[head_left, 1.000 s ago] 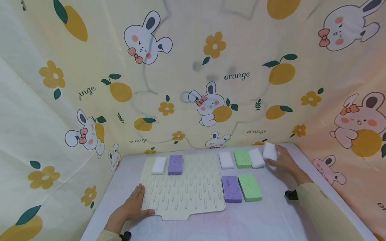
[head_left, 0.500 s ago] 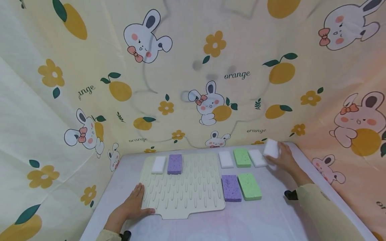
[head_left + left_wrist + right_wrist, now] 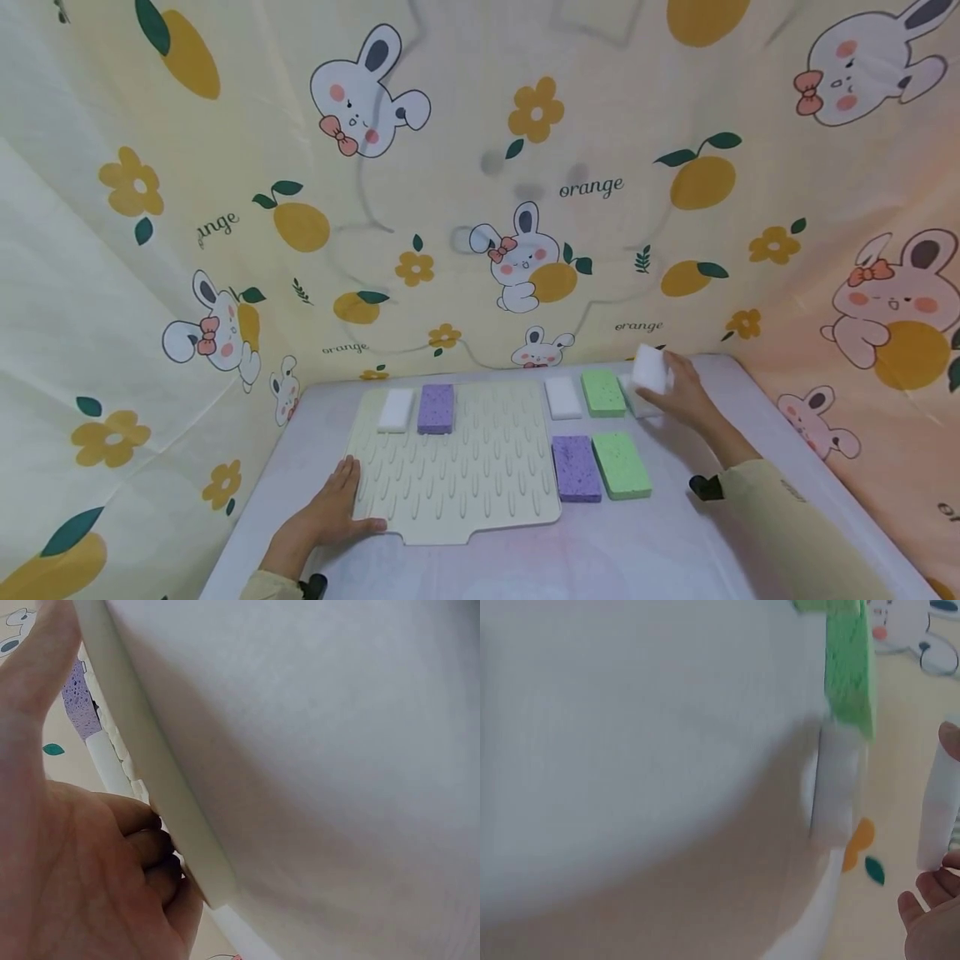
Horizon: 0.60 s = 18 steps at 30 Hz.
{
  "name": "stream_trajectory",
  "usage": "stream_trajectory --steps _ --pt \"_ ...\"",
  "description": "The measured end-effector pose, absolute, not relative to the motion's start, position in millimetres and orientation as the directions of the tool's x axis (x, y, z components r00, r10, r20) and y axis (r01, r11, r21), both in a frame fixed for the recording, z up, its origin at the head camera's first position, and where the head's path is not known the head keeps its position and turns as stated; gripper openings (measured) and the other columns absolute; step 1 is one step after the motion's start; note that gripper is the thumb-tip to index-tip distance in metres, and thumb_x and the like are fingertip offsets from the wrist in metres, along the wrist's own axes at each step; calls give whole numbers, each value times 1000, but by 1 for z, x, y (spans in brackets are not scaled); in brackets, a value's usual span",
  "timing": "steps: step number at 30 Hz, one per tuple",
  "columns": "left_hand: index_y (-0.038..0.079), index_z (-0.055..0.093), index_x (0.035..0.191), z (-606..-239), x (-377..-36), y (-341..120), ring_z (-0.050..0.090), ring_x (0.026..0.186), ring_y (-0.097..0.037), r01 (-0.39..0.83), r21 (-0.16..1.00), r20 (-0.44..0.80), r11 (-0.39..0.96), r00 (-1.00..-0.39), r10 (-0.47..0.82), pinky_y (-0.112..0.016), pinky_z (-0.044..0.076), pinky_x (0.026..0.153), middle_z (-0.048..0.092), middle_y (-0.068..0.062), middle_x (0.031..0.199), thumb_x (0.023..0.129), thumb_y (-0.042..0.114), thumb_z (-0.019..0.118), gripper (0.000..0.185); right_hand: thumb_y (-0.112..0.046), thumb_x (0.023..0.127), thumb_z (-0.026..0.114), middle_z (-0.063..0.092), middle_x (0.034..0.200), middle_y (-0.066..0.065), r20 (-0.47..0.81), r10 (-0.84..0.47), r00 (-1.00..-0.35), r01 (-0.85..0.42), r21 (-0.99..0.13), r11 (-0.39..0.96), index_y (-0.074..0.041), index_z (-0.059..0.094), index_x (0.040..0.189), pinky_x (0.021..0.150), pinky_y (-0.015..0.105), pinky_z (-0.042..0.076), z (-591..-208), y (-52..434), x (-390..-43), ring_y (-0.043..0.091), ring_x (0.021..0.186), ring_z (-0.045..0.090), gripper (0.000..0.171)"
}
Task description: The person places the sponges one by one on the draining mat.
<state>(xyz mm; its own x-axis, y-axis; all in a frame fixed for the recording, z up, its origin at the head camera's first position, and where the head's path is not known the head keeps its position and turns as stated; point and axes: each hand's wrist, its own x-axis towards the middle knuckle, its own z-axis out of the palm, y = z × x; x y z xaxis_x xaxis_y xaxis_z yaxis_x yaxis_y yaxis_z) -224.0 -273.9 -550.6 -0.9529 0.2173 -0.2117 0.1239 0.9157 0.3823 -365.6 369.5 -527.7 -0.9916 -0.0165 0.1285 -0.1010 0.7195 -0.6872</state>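
Observation:
My right hand (image 3: 678,396) holds a white sponge (image 3: 651,369) lifted above the back right of the table; the sponge (image 3: 937,817) shows at the right edge of the right wrist view, pinched by fingertips (image 3: 922,892). Under it lies another white sponge (image 3: 633,402), partly hidden. My left hand (image 3: 330,517) rests on the front left corner of the cream ridged mat (image 3: 457,467), fingers (image 3: 142,847) against its edge (image 3: 157,787). A white sponge (image 3: 395,410) and a purple sponge (image 3: 436,408) lie on the mat's back left.
Right of the mat lie a white sponge (image 3: 562,397), a green sponge (image 3: 603,392), a purple sponge (image 3: 576,468) and a second green sponge (image 3: 622,465). Printed cloth walls (image 3: 480,183) close in the table (image 3: 615,550) at the back and both sides.
My right hand has carried the white sponge up and to the left, now over the white sponge beside the green one. The left hand has stayed on the mat.

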Motion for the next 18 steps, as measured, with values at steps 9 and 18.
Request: stream_trajectory --steps 9,18 --pt "-19 18 161 -553 -226 -274 11 161 -54 124 372 -203 920 -956 212 -64 19 132 12 -39 171 80 67 85 136 -24 96 83 19 164 42 220 -99 -970 -226 -680 698 13 18 164 112 80 40 -524 338 -363 61 141 36 101" --pt "-19 19 162 -552 -226 -273 10 161 -53 114 357 -212 927 -957 199 -64 20 131 12 -39 172 80 66 86 136 -25 96 84 25 163 38 239 -124 -963 -259 -693 673 11 22 165 110 77 45 -522 310 -363 59 141 38 100"
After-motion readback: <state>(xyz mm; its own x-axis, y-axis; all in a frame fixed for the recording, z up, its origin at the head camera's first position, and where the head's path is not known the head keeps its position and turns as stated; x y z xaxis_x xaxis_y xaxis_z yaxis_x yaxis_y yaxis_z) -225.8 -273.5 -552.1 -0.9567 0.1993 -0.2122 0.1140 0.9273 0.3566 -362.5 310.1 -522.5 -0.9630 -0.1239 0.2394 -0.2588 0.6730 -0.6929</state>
